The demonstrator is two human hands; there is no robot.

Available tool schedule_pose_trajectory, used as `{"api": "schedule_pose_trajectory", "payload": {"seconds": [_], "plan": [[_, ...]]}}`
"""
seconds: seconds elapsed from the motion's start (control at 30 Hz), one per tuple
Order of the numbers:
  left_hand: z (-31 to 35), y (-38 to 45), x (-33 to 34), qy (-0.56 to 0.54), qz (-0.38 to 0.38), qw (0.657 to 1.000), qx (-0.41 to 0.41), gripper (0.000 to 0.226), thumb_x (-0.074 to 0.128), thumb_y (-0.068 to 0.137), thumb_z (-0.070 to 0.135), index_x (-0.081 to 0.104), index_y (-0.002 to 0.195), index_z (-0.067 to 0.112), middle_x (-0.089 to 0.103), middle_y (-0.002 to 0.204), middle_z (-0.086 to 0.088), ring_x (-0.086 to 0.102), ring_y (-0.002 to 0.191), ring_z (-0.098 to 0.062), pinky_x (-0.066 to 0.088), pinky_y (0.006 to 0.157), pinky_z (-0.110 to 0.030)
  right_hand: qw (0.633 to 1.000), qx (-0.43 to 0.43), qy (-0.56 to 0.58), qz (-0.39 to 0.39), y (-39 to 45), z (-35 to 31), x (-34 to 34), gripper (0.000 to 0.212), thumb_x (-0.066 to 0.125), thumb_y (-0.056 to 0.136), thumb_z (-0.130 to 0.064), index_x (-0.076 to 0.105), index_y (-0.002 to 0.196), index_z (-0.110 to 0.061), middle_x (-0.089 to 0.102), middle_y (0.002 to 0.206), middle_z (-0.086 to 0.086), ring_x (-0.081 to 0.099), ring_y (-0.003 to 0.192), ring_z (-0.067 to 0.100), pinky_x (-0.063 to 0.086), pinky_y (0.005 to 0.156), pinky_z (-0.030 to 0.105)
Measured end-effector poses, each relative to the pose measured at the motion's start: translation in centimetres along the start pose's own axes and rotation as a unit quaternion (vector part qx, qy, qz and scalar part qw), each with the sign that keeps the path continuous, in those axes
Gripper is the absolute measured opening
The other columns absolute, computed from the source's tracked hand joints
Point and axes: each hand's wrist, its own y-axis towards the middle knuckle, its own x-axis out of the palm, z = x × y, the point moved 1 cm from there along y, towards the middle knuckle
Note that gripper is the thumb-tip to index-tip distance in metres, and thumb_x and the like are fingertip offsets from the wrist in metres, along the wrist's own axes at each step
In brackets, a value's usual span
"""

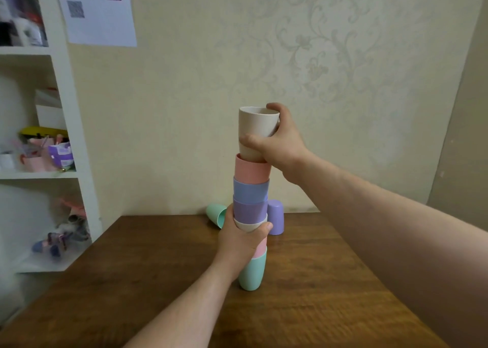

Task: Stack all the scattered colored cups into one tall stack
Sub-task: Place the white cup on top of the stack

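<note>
Two hands at work: right hand (277,147) seats beige plastic cup (254,131) atop pastel stack (250,192), left hand (241,238) gripping its middle; lilac cup (276,217) & mint cup (215,214) on wooden counter (317,281) likely next.

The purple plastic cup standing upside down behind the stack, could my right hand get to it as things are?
Probably not yet: the right hand is gripping the beige cup atop the stack, and the upside-down purple plastic cup sits behind it.

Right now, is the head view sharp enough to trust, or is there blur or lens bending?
Head view: the cup stack and both hands are fairly sharp; the shelf at left is soft and smeared; the table edges bow from the wide lens; lighting is even and dim, no glare.
</note>
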Motion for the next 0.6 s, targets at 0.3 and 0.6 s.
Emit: {"api": "schedule_pose_trajectory", "payload": {"seconds": [0.3, 0.6], "plan": [[-0.2, 0.7, 0.6, 0.043, 0.018, 0.999, -0.011, 0.063, 0.091, 0.086, 0.029, 0.045, 0.127, 0.047, 0.06, 0.112, 0.033, 0.061, 0.098, 0.011, 0.045, 0.077, -0.014, 1.0, 0.004, -0.006, -0.011, -1.6, 3.7, 3.1, 0.092, 0.088, 0.079, -0.036, 0.033, 0.152, -0.04, 0.06, 0.124, -0.015, 0.067, 0.113, 0.017, 0.06, 0.097, 0.041], [-0.9, 2.7, 1.2, 0.055, 0.036, 0.998, -0.018, 0.063, 0.09, 0.085, 0.035, 0.047, 0.131, 0.043, 0.061, 0.11, 0.032, 0.06, 0.096, 0.01, 0.046, 0.074, -0.017, 0.997, 0.014, 0.067, -0.027, -0.3, 5.1, 3.1, 0.094, 0.083, 0.076, -0.029, 0.033, 0.155, -0.041, 0.062, 0.135, -0.002, 0.067, 0.117, 0.022, 0.06, 0.098, 0.037]]}}
